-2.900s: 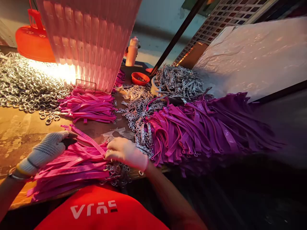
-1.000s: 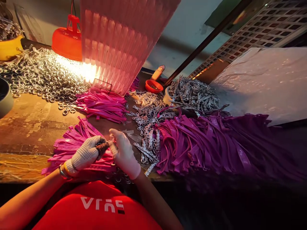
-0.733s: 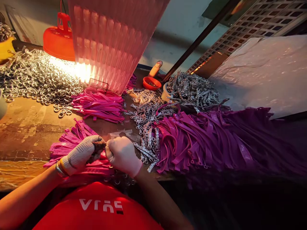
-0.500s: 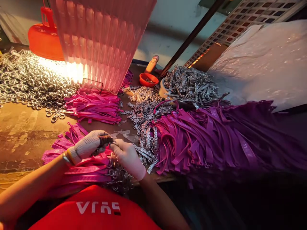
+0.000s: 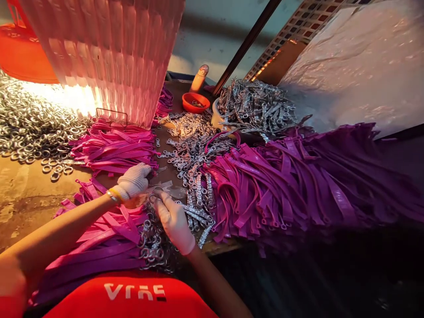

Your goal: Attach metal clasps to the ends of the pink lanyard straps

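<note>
My left hand, in a knitted white glove, is closed just in front of a bundle of pink straps. A small dark bit shows at its fingertips, too little to name. My right hand, in a thin pale glove, pinches a metal ring between thumb and fingers. Below and left of it lies another pile of pink straps, with metal rings and links at their right ends. Right of my right hand, short metal chains lie on the bench.
Loose metal rings heap up under an orange lamp behind a ribbed translucent sheet. A small orange bowl stands at the back beside a tub heaped with metal chains. Purple straps spread across the right.
My hands have parted: the left has moved up towards the pink straps behind, while the right stays low with a ring. The view has shifted to the right.
</note>
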`<state>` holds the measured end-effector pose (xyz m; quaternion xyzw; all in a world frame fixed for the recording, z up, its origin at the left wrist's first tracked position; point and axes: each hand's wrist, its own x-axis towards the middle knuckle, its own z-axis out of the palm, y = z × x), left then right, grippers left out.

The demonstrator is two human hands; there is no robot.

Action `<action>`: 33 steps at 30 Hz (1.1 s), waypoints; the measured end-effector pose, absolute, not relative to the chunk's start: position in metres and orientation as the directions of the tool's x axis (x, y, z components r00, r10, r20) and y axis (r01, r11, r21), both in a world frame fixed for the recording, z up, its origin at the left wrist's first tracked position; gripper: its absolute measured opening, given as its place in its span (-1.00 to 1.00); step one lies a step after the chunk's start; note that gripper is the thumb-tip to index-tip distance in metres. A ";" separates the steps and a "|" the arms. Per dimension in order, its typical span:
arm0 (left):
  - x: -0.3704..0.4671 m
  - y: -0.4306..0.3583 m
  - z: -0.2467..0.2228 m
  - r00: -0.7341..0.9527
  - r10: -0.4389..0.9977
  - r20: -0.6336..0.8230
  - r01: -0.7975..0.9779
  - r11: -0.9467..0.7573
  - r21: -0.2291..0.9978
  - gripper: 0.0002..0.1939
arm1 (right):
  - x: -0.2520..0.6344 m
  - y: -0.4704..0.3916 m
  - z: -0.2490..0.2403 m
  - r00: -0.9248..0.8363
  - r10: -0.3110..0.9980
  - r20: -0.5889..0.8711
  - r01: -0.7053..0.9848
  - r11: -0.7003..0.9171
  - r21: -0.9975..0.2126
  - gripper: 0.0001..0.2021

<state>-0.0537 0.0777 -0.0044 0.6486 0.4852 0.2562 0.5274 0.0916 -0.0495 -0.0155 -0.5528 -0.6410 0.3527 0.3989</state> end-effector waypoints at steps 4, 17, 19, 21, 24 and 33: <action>-0.090 0.030 0.014 0.441 0.830 -0.342 0.338 0.200 0.920 -0.84 | 0.086 -0.045 -0.010 -0.146 0.940 0.309 0.635 0.329 -0.699 -0.69; -0.129 -0.057 0.035 0.396 0.892 -0.218 0.433 0.027 0.901 -0.75 | 0.054 -0.076 0.025 -0.493 0.816 0.302 0.856 0.516 0.004 -0.82; -0.128 -0.063 0.036 0.375 0.905 -0.201 0.405 0.035 0.913 -0.70 | 0.053 -0.078 0.029 -0.495 0.813 0.307 0.859 0.510 0.033 -0.82; -0.127 -0.067 0.034 0.362 0.926 -0.111 0.431 -0.061 0.900 -0.70 | 0.052 -0.079 0.030 -0.494 0.804 0.330 0.856 0.516 0.024 -0.83; -0.128 -0.069 0.026 0.419 0.908 0.015 0.514 -0.251 0.820 -0.80 | 0.050 -0.081 0.026 -0.460 0.808 0.368 0.861 0.507 -0.037 -0.84; -0.141 -0.079 0.017 0.399 0.912 -0.092 0.461 -0.113 0.880 -0.74 | 0.047 -0.085 0.037 -0.437 0.897 0.057 0.851 0.433 -0.298 -0.57</action>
